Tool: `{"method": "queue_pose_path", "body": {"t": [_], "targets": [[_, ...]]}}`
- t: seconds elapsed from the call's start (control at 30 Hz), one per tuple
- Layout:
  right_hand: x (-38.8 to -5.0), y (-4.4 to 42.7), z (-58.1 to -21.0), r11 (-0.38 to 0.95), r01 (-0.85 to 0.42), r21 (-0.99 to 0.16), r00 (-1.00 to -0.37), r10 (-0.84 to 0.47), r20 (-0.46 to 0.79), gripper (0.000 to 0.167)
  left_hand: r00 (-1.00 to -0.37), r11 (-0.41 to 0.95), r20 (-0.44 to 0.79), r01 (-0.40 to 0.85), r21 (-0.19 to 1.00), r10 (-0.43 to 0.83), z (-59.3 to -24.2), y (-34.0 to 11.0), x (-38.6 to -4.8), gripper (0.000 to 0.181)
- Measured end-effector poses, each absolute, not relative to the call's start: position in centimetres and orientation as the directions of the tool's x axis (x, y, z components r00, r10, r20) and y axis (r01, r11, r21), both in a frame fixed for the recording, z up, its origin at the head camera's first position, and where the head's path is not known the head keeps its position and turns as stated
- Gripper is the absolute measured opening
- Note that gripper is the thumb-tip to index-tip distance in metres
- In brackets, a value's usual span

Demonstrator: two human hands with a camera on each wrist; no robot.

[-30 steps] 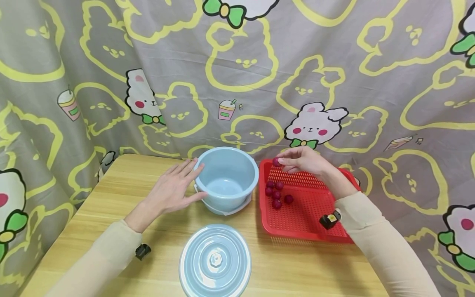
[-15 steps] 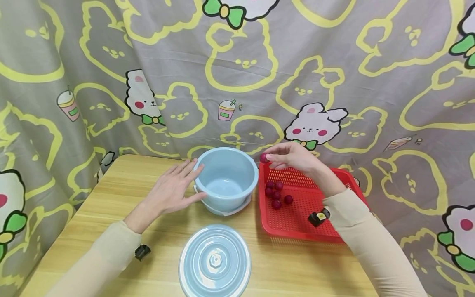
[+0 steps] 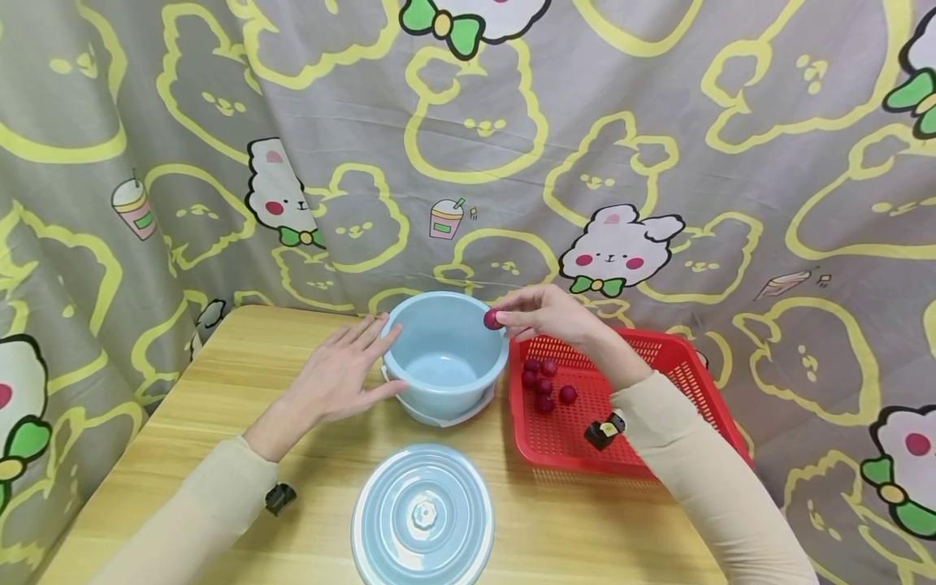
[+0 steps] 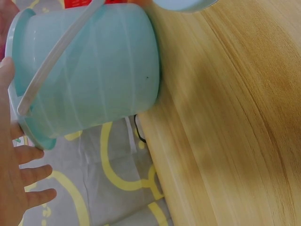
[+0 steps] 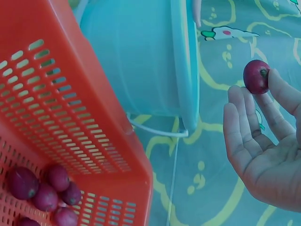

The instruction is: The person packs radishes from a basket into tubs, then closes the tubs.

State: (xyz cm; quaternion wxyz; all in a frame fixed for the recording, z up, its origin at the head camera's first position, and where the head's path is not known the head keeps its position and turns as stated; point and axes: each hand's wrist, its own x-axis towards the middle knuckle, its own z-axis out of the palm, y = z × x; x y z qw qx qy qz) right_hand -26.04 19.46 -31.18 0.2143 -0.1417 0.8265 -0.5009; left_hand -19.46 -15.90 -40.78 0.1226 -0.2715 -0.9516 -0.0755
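Observation:
A dark red round fruit [image 3: 493, 319] is pinched between thumb and fingertips of my right hand [image 3: 544, 315], over the right rim of the light blue bucket [image 3: 444, 398]. In the right wrist view the fruit [image 5: 256, 76] shows whole, the other fingers loosely bent below it. My left hand [image 3: 338, 370] rests spread against the bucket's left rim, fingers straight; the left wrist view shows this hand [image 4: 19, 174] beside the rim. Several more red fruits [image 3: 543, 386] lie in the left part of the red basket [image 3: 585, 465]. The inside of the bucket shows no fruit.
A light blue lid [image 3: 424, 513] with a small knob lies on the wooden table [image 3: 292, 520] in front of the bucket. The red basket stands close to the bucket's right side. A patterned grey curtain [image 3: 351, 106] hangs behind the table.
My right hand has carried the fruit left, from above the basket's back left corner to the bucket's right rim. My left hand has stayed at the bucket.

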Motion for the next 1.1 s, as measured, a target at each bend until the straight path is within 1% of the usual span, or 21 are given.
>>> {"method": "queue_pose_path", "body": {"t": [0.53,0.83,1.1], "targets": [[-26.2,15.8,-33.0,0.448,-0.035,-0.893,-0.844,-0.492,-0.214,0.031,-0.821,0.841,0.279,0.537,0.075,0.499,-40.8,-15.9,-19.5,0.092],[-26.7,14.1,-34.4,0.465,-0.033,-0.885,-0.826,-0.511,-0.238,0.031,-0.825,0.84,0.273,0.534,0.091,0.495,-40.9,-15.9,-19.3,0.093],[-27.1,12.8,-35.2,0.479,-0.064,-0.876,-0.812,-0.535,-0.233,0.032,-0.826,0.84,0.272,0.534,0.095,0.494,-40.9,-15.9,-19.5,0.093]]}}
